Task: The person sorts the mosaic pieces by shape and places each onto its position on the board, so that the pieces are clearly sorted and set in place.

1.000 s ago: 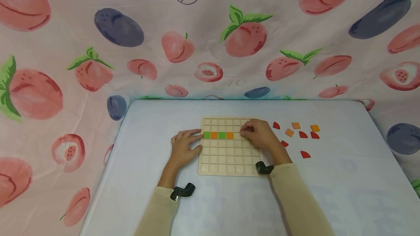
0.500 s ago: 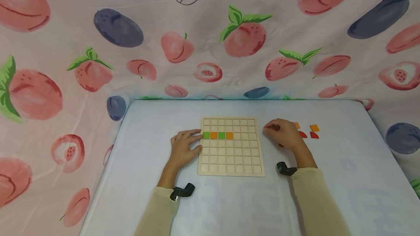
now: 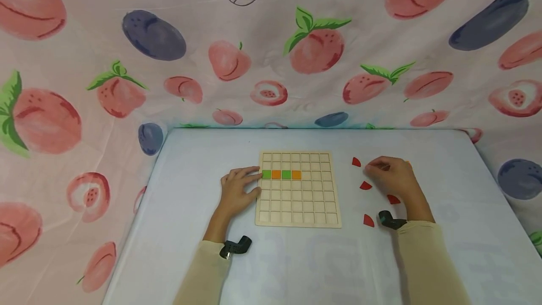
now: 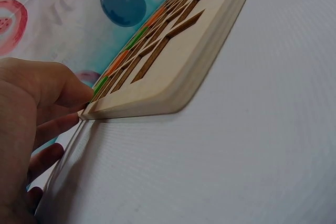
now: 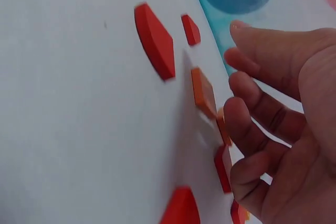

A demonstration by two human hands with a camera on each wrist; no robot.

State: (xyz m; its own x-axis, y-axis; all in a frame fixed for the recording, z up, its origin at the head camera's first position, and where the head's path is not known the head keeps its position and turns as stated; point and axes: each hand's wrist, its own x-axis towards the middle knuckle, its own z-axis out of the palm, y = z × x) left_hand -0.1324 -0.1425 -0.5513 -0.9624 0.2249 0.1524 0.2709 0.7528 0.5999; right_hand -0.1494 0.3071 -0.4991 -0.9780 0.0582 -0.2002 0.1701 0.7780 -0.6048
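Observation:
A wooden grid board (image 3: 298, 201) lies flat on the table. In one of its upper rows, green tiles (image 3: 266, 174) alternate with orange tiles (image 3: 276, 174) from the left edge. My left hand (image 3: 238, 192) rests beside the board, its fingers and thumb at the left edge. Over the loose pieces to the right hovers my right hand (image 3: 394, 175), fingers bent loosely and nothing seen between them. Below them in the right wrist view are an orange square tile (image 5: 203, 94) and red quarter-circle pieces (image 5: 155, 43). In the head view this hand hides most of the orange loose tiles.
Several red quarter-circle pieces (image 3: 369, 220) are scattered between the board and my right forearm. A white cloth covers the table (image 3: 296, 267). Behind it hangs a fruit-printed curtain (image 3: 271, 60). Each wrist wears a black camera mount (image 3: 237, 246).
My right hand has moved from over the board rightward to the loose pieces, uncovering the board's right columns and some red pieces. The left hand has stayed at the board's edge.

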